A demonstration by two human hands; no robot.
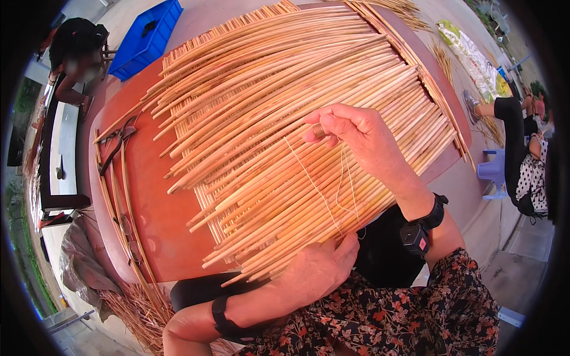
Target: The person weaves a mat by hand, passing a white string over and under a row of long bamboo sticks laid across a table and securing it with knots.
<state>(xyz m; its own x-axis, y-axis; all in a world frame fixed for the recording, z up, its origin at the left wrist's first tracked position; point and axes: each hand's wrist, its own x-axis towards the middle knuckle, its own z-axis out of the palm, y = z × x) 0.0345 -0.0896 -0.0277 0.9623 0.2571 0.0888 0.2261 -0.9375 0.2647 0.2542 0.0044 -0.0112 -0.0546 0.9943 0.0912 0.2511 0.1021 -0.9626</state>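
A wide mat of peeled pale sticks (267, 83) lies in rows on the red-brown table (160, 249), their uneven ends to the left. My right hand (362, 139) is raised over the mat, fingers curled around a small brown cylinder (318, 130), apparently a spool or thimble. White threads (310, 178) hang from near that hand and run across the lower sticks. My left hand (314, 267) grips the mat's near edge, thumb and fingers closed by the thread.
Black-handled cutters (113, 154) and loose sticks lie at the table's left. Beyond are a blue crate (133, 59), a person (74, 65), a seated person (513, 130) by a purple stool (491, 171), a sack (469, 53), and cane scraps (142, 323).
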